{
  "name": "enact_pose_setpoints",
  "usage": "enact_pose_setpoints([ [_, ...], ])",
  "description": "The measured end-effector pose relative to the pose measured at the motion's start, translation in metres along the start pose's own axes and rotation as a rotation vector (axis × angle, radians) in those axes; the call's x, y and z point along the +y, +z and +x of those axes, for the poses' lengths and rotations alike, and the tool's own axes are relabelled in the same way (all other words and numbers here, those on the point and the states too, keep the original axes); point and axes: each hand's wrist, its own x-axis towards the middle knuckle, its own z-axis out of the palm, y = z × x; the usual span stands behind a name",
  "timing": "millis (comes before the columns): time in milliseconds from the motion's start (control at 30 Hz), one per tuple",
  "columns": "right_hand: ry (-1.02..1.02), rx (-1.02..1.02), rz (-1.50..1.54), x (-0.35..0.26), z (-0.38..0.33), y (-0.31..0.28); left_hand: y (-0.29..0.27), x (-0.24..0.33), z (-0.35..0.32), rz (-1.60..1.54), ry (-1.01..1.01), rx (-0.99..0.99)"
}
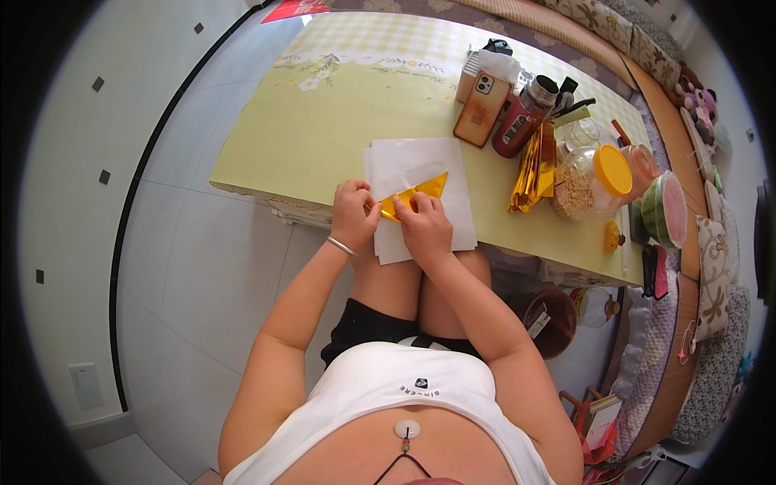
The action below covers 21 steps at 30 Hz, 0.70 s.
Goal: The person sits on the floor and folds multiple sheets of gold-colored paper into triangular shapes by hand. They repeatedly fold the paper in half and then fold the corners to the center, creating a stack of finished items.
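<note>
Both hands pinch a gold paper triangle (416, 194). The left hand (354, 214) grips its left corner, the right hand (424, 226) its lower edge.

You have a single view, from a fisheye camera worn on your head, looking steeply down over your chest and forearms. It faces the near edge of the yellow-green table (323, 137), which sits close, just past your knees. Straight lines curve toward the dark, round rim.
</note>
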Motion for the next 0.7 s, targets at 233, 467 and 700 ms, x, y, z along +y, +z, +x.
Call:
enact_pose_setpoints([
  [233,-0.082,-0.026,-0.051,0.007,0.0,0.009,-0.009,0.023,-0.007,0.342,0.41,0.097],
  [467,-0.117,-0.04,-0.037,0.009,-0.001,0.001,-0.013,0.02,-0.025,0.374,0.399,0.056],
  [700,0.171,-0.023,0.364,0.046,0.027,-0.01,-0.002,0.027,0.014,0.408,0.141,0.0],
])
